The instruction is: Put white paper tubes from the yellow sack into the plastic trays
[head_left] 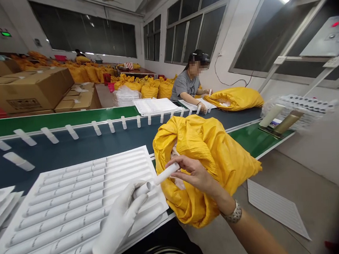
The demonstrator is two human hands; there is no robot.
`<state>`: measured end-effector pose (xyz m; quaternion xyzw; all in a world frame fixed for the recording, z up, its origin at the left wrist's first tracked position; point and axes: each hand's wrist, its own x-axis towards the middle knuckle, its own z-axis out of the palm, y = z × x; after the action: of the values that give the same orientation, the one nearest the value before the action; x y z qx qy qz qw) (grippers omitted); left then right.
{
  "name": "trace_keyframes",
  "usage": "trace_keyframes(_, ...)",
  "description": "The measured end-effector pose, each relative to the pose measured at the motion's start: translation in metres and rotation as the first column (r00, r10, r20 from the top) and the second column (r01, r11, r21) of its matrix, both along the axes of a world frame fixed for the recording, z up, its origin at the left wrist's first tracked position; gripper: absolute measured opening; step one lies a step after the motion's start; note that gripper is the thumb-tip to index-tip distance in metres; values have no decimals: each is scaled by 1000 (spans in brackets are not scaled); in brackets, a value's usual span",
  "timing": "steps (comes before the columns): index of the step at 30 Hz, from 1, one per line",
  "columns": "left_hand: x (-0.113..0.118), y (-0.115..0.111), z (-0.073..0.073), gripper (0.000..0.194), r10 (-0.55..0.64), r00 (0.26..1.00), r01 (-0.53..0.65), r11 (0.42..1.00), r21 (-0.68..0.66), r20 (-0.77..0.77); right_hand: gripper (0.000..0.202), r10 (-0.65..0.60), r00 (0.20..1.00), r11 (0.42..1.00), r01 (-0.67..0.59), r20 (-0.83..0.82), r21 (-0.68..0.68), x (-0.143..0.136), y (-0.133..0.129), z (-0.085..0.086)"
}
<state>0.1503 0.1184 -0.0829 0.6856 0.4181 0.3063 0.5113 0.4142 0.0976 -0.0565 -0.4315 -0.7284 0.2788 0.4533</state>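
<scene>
My left hand (pixel 122 218), in a white glove, is closed around a white tube (pixel 144 188) whose open end points up and right. In my bare right hand (pixel 193 171), thumb and fingers pinch a narrower translucent white tube (pixel 167 174). Its lower end is close to the mouth of the gloved hand's tube; I cannot tell whether the two touch. Below my left hand lies a white ribbed tray (pixel 131 158), its left part filled with rows of white printed tubes (pixel 62 208). Beside my right hand a yellow woven sack (pixel 204 140) gapes open, with pale pieces inside.
A dark conveyor belt (pixel 73 148) crosses ahead, carrying several short white tubes (pixel 96 127) standing in a line. Opposite, a co-worker (pixel 188 80) handles tubes beside another yellow sack (pixel 236 98). Cardboard boxes (pixel 32 89) are stacked at left. A white tray (pixel 278 208) lies on the floor at right.
</scene>
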Motion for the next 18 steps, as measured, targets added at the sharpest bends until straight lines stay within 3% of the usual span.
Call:
trace_keyframes(3, 3, -5, 10, 37, -50, 998, 52, 995, -82, 29, 24, 48, 974, 998, -53, -223, -17, -14, -8, -4)
trace_keyframes(6, -2, -10, 14, 36, -65, 996, 72, 988, -138, 59, 21, 64, 952, 996, -81, -299, -44, -21, -13, -15)
trace_keyframes(9, -7, -13, 13, 31, -64, 998, 66, 994, -88, 21, 21, 32, 970, 997, -47, -240, -58, -21, -15, -21)
trace_keyframes(13, -12, -19, 4, 25, -47, 994, 56, 995, 87, -96, 26, -56, 998, 997, 54, -37, -51, -18, -17, -16)
trace_keyframes(18, -13, -26, -7, 26, -26, 997, 45, 966, 255, -74, 32, -8, 998, 997, 12, 58, -79, -21, -17, -7)
